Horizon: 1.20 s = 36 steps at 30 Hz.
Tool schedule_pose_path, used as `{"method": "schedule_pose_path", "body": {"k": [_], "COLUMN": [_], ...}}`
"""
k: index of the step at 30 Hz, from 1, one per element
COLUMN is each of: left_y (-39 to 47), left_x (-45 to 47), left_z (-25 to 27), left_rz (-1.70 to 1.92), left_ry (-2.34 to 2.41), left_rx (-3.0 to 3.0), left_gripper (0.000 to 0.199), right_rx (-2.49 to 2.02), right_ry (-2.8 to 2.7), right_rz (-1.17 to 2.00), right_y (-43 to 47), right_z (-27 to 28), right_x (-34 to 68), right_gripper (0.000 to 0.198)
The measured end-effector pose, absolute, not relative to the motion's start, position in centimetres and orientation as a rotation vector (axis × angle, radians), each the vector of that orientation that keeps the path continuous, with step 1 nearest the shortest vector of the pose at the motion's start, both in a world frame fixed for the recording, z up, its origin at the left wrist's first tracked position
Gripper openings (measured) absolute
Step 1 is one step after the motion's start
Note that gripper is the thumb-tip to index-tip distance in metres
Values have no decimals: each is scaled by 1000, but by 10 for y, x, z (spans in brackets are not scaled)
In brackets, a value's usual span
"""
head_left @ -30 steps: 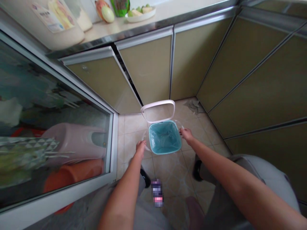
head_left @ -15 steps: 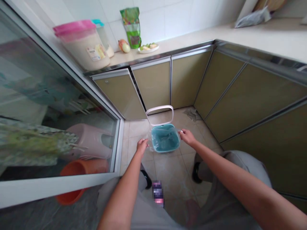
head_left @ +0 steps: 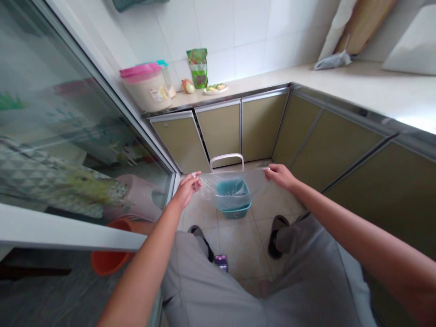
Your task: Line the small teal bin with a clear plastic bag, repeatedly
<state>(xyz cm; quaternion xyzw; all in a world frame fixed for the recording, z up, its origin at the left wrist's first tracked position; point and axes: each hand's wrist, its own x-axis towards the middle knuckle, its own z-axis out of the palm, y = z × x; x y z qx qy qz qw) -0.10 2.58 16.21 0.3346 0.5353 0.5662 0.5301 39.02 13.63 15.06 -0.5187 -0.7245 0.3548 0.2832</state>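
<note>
A clear plastic bag [head_left: 209, 187] is stretched between my two hands, above and in front of a teal bin [head_left: 235, 213] on the tiled floor. My left hand [head_left: 190, 187] pinches the bag's left edge. Its right edge is gripped by the closed fingers of my right hand [head_left: 278, 176]. Through the bag the bin's inside shows, blurred by the film. Behind the bin a pale pink rim frame [head_left: 226, 156] stands raised; the bag hides its lower part.
Cabinets [head_left: 220, 129] enclose the back and right. A glass door [head_left: 85, 113] stands at the left, with an orange bucket [head_left: 107, 263] behind it. On the counter [head_left: 269, 76] are a pink-lidded container [head_left: 146, 93], a green packet [head_left: 198, 68] and a small plate [head_left: 215, 91].
Both hands have moved up and farther apart, drawing the bag up out of the bin and spreading it wide. The camera view has tilted upward.
</note>
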Motion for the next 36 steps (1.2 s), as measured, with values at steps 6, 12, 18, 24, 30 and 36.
{"method": "schedule_pose_path", "body": {"k": [6,12,18,24,30,36], "left_y": [-13,-63,-116,-164,-188,-190], "left_x": [8,21,21,20,21,16], "left_z": [219,252,253,229,207,190], "left_rz": [1390,1341,1268,1210,1191,1130], "left_ry": [1218,1190,1183,1242,1293,1272], "left_rx": [996,1090,1123,1067,1022,977], "left_gripper": [61,65,67,61,61,53], "right_rx": [-1234,-1166,-1205,-1311,-1380,-1444], "right_ry": [-2018,-2079,-2095,-2011,-1941,-1791], "right_rz": [916,1018,1228,1404,1547,1567], "right_y": [112,73,29,-15,-46,-52], "right_z": [209,244,257,239,225,203], "right_x": [414,440,465,486,495,496], "right_gripper": [47,61,64,58,60,64]}}
